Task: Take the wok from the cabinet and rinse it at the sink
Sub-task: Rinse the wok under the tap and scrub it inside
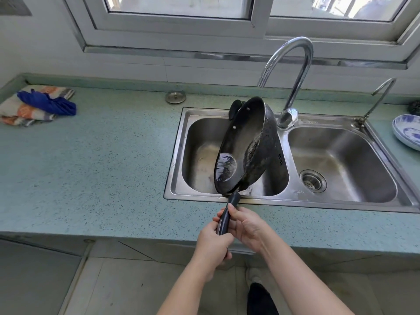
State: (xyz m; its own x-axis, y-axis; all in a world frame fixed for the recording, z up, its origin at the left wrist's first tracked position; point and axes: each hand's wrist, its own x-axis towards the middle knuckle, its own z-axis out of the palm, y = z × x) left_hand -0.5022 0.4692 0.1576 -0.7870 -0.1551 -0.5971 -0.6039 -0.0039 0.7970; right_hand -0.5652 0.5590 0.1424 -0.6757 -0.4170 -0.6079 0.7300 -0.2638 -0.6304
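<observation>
A black wok (241, 144) is tipped steeply on its side over the left basin (200, 155) of a steel double sink, its inside facing left. A small pool of water lies low in its bowl. Its long dark handle (227, 214) reaches back over the counter's front edge. My left hand (213, 244) grips the end of the handle. My right hand (247, 226) holds the handle just ahead of it, thumb along the top. The tall curved tap (293, 71) stands behind the wok, and no water is seen running from it.
The right basin (341, 162) has a drain strainer. A smaller tap (379, 96) stands at the sink's back right. A blue-and-white dish (406, 130) sits at the far right of the counter. Folded cloths (34, 105) lie at the left, and a round metal plug (175, 97) behind the sink.
</observation>
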